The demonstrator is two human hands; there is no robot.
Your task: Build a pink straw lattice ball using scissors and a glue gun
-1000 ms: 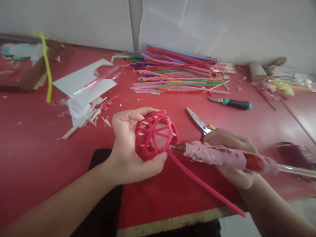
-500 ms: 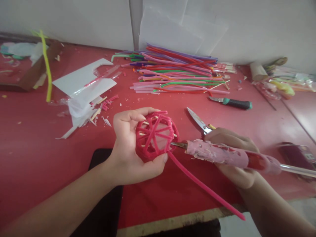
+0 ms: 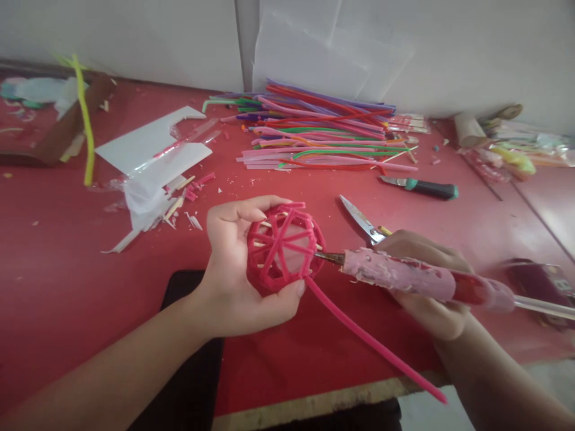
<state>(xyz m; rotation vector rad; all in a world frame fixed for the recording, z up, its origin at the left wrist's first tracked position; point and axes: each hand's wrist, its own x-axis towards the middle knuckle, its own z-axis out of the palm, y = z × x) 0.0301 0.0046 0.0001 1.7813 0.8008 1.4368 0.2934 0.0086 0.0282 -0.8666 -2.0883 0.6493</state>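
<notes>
My left hand (image 3: 242,269) is closed around a small round frame (image 3: 282,240) of pink-red fuzzy stems, with pale sticks showing inside it. From the frame's lower right a long loose pink stem (image 3: 372,341) runs down toward the table's front edge. In my right hand (image 3: 431,281) is a glue gun (image 3: 399,272), its body pinkish and crusted, a clear glue stick (image 3: 545,306) coming out of its back end. The nozzle's metal tip is at the right side of the frame. Most of the glue gun's grip is hidden by my fingers.
Scissors (image 3: 359,218) lie partly behind my right hand, and a utility knife (image 3: 426,187) is beyond them. Bundled coloured fuzzy stems (image 3: 323,126) line the back. White card (image 3: 153,140) and scraps lie left. A dark flat object (image 3: 188,347) is under my left forearm.
The glue gun in my right hand has shifted slightly to the right, its tip a little higher along the frame. My left hand and the frame have stayed almost still.
</notes>
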